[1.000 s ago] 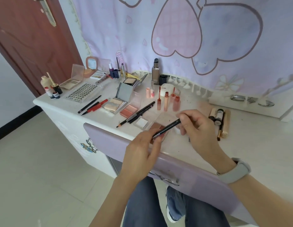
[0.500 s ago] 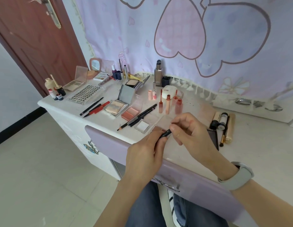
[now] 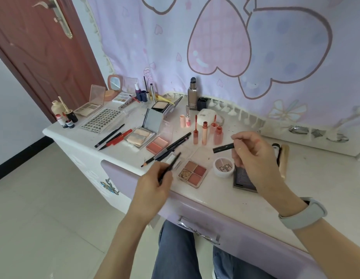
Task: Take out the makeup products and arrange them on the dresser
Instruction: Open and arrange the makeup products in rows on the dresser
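left hand pinched a thin pencil; right hand gripped its black cap above the worktop.

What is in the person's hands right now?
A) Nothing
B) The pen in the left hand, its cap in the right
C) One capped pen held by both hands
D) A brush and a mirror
B: the left hand holds the thin pen, while the right hand pinches the separate black cap.

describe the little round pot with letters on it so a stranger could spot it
Start at the white dresser top, near its front edge. Between the square four-pan eyeshadow palette and the dark rectangular palette sits the small round white pot. It alone is round, and its lid bears dark letters.
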Motion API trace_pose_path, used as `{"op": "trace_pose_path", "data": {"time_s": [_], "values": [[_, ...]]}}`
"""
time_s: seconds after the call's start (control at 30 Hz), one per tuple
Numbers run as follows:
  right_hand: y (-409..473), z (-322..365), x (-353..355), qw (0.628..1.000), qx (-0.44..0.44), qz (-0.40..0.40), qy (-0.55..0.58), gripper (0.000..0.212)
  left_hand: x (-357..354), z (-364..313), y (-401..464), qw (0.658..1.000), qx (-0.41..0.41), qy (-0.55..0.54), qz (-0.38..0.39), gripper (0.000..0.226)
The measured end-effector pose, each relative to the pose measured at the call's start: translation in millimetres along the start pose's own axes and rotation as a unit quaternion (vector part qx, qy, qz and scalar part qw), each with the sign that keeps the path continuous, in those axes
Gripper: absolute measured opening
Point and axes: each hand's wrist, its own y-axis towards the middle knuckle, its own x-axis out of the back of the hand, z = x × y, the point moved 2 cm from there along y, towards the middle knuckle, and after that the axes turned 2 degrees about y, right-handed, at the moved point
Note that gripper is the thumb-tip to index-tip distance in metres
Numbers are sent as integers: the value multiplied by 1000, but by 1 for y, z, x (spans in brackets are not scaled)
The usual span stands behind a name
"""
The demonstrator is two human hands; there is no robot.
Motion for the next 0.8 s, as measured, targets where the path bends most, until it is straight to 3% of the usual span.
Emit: {"op": "trace_pose_path", "data": {"time_s": [0.1,0.17,0.27,0.4,0.53,0.8], "values": [[2,-6,-9,998,-15,35,-43,21,16,16,23,991,32,63,-109,21],[4,-11,-20,993,-24,71,-94,21,23,22,39,984,47,99,-137,27],[13,-15,-34,980,-22,108,-164,26,29,32,57,975,58,150,-152,30],[27,-19,-46,962,5,147,-231,25,35,50,61,976,68,134,-158,25],[33,-27,-55,958,-8,157,-241,20,40,65,53,976,60,113,-176,15],[32,-32,-71,953,-23,174,-246,18,42,75,55,967,65,100,-226,16]]}}
